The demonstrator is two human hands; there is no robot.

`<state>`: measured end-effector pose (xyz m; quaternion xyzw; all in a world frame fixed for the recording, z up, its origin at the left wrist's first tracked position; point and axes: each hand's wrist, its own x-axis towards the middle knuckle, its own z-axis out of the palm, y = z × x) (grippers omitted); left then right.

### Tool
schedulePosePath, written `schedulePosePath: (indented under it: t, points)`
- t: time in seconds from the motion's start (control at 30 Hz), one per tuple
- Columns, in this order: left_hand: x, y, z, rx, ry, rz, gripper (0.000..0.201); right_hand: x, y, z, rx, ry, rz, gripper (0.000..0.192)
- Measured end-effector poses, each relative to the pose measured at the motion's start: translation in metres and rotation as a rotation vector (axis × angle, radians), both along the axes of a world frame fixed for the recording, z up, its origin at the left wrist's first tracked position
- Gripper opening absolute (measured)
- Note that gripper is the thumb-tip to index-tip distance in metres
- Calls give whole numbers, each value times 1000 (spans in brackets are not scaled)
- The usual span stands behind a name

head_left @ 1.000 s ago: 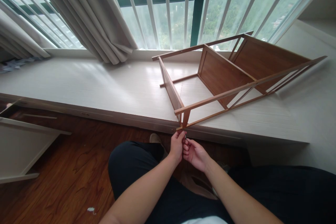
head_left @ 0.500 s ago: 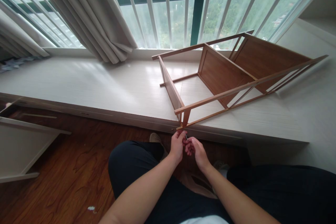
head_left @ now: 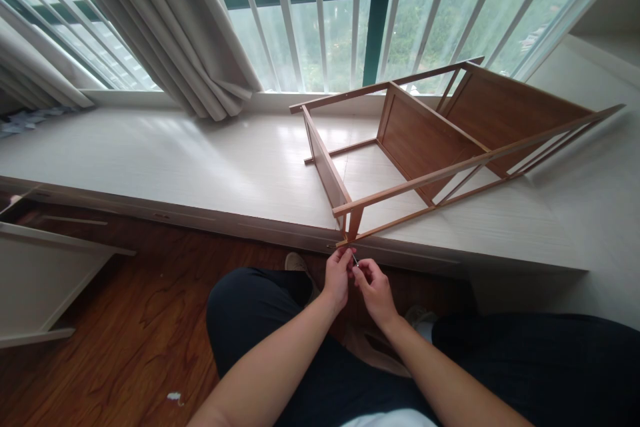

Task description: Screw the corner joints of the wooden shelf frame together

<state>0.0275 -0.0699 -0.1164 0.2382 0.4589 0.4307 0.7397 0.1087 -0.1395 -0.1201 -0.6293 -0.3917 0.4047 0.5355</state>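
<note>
A brown wooden shelf frame (head_left: pixel 415 180) lies on its side on the pale window ledge, its near corner at the ledge's front edge. Just below that corner, my left hand (head_left: pixel 338 279) is closed, fingertips pinched together by the upper end of a thin metal rod (head_left: pixel 355 258). What sits in that pinch is too small to make out. My right hand (head_left: pixel 376 290) is closed too, thumb and fingers pinching the rod's lower end. The rod resembles a hex key, but its full shape is hidden by my fingers.
Behind the frame is a barred window with a grey curtain (head_left: pixel 175 33). The ledge (head_left: pixel 200 160) runs left along it. A pale panelled piece of furniture (head_left: pixel 50 273) stands at left on the wooden floor (head_left: pixel 150 320), where a white scrap (head_left: pixel 174 397) lies. My legs are beneath my arms.
My right hand has turned and shifted slightly, its fingers uncurling from a looser curl into a pinch on the rod. My left hand and the shelf frame have stayed in place.
</note>
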Motion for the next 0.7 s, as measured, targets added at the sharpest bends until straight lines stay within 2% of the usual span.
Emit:
schedulePosePath:
  t: [0.17,0.7]
  points:
    - [1,1,-3,-11,5,23,42,0,1,1,14,-90,3,23]
    - [0,3,-6,-8,-20,-17,37,0,0,1,11,-60,-23,21]
